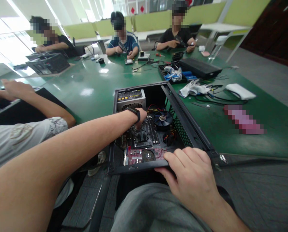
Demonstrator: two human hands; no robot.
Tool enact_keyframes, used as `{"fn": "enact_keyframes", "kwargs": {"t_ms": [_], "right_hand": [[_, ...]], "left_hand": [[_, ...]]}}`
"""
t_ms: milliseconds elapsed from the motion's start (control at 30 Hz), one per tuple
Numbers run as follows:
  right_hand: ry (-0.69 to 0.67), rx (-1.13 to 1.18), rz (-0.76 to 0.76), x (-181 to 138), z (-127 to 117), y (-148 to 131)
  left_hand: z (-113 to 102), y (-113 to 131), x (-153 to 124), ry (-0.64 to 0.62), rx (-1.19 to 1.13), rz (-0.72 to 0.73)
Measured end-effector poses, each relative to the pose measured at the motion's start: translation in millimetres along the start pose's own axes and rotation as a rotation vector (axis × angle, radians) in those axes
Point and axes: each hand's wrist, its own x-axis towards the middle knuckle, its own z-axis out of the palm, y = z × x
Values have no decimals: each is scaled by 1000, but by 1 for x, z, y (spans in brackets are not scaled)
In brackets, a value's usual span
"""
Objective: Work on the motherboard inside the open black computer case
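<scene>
An open black computer case [192,124] lies on its side at the near edge of the green table. Inside it are a power supply [131,96], a motherboard [147,137], a round black fan [162,118] and a red expansion card [136,155]. My left hand [141,116], with a dark band at the wrist, reaches down into the case over the motherboard, just beside the power supply. Its fingers are mostly hidden, so whatever they touch does not show. My right hand [191,169] grips the case's near rim, thumb underneath and fingers on top.
White gloves [194,88], cables and a white pouch [240,91] lie right of the case on the green table [93,79]. Beyond is a black tray [162,72] holding more gloves. A co-worker's arm [44,100] rests by another case at left. Three people sit opposite.
</scene>
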Motion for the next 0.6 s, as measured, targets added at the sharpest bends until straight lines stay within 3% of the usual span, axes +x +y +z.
{"fn": "enact_keyframes", "kwargs": {"t_ms": [600], "right_hand": [[0,-18,-3,1,1,0]], "left_hand": [[0,-1,0,3,-4,-10]]}}
